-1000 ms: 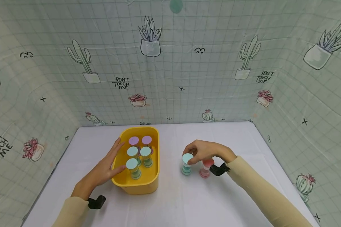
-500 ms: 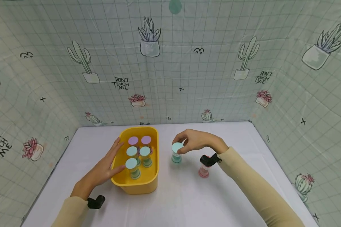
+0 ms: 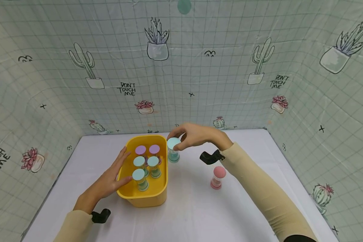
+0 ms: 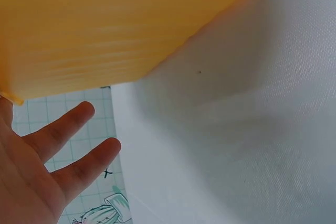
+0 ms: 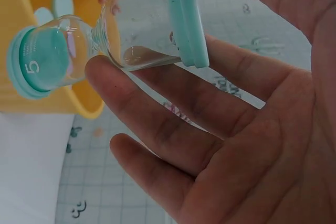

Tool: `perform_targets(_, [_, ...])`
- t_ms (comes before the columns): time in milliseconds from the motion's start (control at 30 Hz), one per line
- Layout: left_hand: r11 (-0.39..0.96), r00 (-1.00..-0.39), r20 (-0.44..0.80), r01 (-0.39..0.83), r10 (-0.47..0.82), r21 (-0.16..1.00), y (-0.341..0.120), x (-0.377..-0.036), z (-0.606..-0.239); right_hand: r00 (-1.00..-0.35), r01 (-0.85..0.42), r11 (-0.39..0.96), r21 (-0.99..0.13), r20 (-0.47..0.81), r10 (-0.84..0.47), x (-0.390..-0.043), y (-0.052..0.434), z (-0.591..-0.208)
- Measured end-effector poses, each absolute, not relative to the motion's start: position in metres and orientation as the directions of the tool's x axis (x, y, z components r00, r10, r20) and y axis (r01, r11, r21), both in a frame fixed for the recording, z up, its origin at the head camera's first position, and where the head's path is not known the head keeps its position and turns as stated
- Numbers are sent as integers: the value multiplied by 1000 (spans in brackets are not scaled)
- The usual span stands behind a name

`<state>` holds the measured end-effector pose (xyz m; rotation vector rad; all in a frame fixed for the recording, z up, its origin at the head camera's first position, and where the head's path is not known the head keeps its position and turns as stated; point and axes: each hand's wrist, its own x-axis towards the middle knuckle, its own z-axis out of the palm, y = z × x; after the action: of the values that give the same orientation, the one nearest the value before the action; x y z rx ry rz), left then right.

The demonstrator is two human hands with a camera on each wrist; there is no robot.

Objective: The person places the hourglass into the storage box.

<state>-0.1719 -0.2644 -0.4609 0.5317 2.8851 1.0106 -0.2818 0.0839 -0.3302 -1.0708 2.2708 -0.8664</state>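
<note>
In the head view my right hand (image 3: 195,136) pinches a mint-capped sand timer (image 3: 173,156) by its top end, right beside the yellow bin's right rim. The right wrist view shows this sand timer (image 5: 44,64) up close, with a "5" on its lower cap and sand lying in the glass. My left hand (image 3: 107,181) rests at the left rim of the yellow bin (image 3: 148,201), fingers spread and fairly straight. Inside the bin stand two purple-capped sand timers (image 3: 140,150) and three mint-capped sand timers (image 3: 139,162).
A pink sand timer (image 3: 216,178) stands upright on the white table (image 3: 193,215), right of the bin and below the right forearm. Behind the table hangs a grid-patterned cloth (image 3: 181,74) printed with cacti, which also lines both sides.
The right hand has carried the mint sand timer left and away from me, from beside the pink one to the bin's right rim. The left hand and bin stay put.
</note>
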Motion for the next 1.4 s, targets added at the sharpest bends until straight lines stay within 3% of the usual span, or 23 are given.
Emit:
perform_targets(267, [745,-949,60,282,310,605,-266,-172,-460,-499,-588,431,-684,-113,-859,-283,52,-322])
perform_targets(733, [746,-950,81,289,303,599,-267,-171,-459,-388,-555,391,-735,-187,-902,-278,6,-347])
perform_targets(1067, [730,-941,88,311,328,609,-269,-173,-463,-342,-656,433,-618,-268,-901,-274,-15,-371])
perform_targets(1400, [744,-947,59,287,317,603,-266,-172,-461,-391,-665,535,-521,-367,-844,-270,-25,-384])
